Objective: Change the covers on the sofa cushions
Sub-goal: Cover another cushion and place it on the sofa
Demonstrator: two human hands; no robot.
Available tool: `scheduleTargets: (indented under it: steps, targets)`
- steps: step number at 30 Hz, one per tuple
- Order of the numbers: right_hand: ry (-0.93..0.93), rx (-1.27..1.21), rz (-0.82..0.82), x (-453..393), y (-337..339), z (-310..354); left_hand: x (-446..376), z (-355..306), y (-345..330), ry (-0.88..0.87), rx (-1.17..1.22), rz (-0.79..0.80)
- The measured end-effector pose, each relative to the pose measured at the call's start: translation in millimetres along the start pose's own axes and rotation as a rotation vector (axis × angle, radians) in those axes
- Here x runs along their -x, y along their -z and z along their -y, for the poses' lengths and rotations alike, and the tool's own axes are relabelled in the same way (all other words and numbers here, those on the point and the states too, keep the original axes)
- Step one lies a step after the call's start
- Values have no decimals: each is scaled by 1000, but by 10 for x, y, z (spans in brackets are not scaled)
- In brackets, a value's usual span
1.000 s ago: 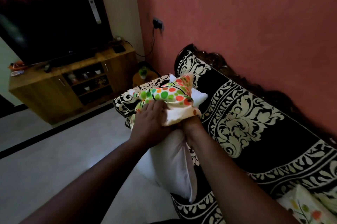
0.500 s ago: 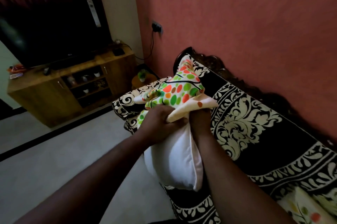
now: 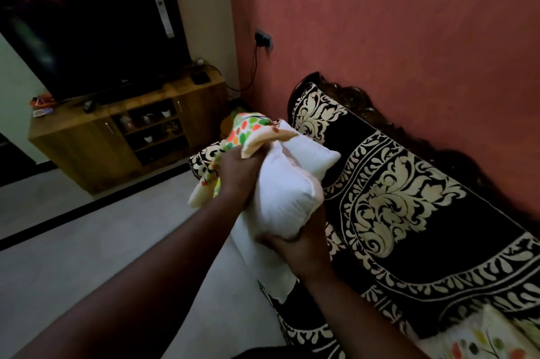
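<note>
A person's 2 bare hands work above a black sofa with cream floral pattern (image 3: 409, 212). The left hand (image 3: 236, 174) grips a bunched cream cover with orange and green dots (image 3: 248, 132). The right hand (image 3: 304, 247) clutches the plain white cushion insert (image 3: 286, 198) from below, its far corner touching the cover.

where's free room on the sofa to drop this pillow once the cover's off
The sofa seat is bare across its middle, between the white pillow in your hands and the spotted cushion at the near end. The far arm end is crowded by the spotted cover in your left hand. The pale floor is also open.
</note>
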State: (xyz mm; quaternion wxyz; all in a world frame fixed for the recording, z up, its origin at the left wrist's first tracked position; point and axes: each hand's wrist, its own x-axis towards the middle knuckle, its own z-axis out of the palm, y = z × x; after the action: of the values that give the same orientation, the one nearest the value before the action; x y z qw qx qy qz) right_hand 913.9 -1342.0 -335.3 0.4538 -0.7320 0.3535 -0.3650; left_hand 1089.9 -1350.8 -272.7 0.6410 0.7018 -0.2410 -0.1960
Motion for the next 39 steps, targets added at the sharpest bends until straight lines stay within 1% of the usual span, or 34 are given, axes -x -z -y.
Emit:
scheduleTargets:
  steps: [1,2,3,5,6,7,9,10,12,13,15,16,17,20,21,24,26,28,29,30,31,33,34,36,37,39]
  targets:
    - [54,110,-101,-54,-24,15,38,40,-20,-3,-80,94]
    - [106,176,-158,-96,-29,65,70,76,-29,-4,-125,185]
    - [159,206,-171,-131,-33,86,91,87,-28,-8,-138,261]
    - [224,352,-156,-192,-23,42,70,105,4,-51,-160,341]
    - [215,484,-136,-235,-15,-46,61,121,34,-94,-178,349]
    - [157,592,-68,-304,19,-86,78,121,52,-154,-213,352]
    - [-15,692,99,-474,77,-91,188,103,85,-303,-307,392]
    - [-43,716,130,-565,121,-94,252,73,79,-388,-354,421]
    - [-22,703,84,-712,179,-21,334,-4,82,-525,-467,458]
    - [-12,672,37,-758,199,16,356,-52,87,-549,-506,472]
    - [-53,478,-64,-821,231,125,380,-39,120,-565,-549,456]
    - [-114,379,-77,-843,237,180,401,-31,136,-576,-546,430]
    - [-155,289,-53,-856,260,244,399,-13,157,-590,-545,388]
    - [-32,37,22,-830,391,302,155,108,298,-618,-643,167]
    - [-12,-59,21,-835,465,319,26,169,374,-573,-660,104]
    - [-3,-250,7,-928,620,403,-167,376,580,-270,-548,31]
    - [-39,-304,-39,-966,641,424,-83,591,637,-204,-598,43]
    - [-120,-378,-111,-968,662,398,106,870,665,-146,-635,117]
    - [-160,-422,-152,-973,683,378,203,976,661,-69,-606,157]
    - [-200,-474,-190,-963,695,369,303,1065,649,13,-537,178]
    - [-239,-521,-220,-963,700,358,362,1127,623,67,-465,164]
    - [-289,-611,-242,-972,702,341,415,1122,540,97,-308,117]
    - [-311,-653,-239,-975,704,352,401,1073,500,119,-209,119]
    - [-349,-700,-229,-976,719,388,340,927,449,234,46,167]
    - [-365,-715,-243,-985,734,416,280,933,450,308,132,195]
    - [-396,-729,-285,-1045,755,455,171,962,485,425,199,216]
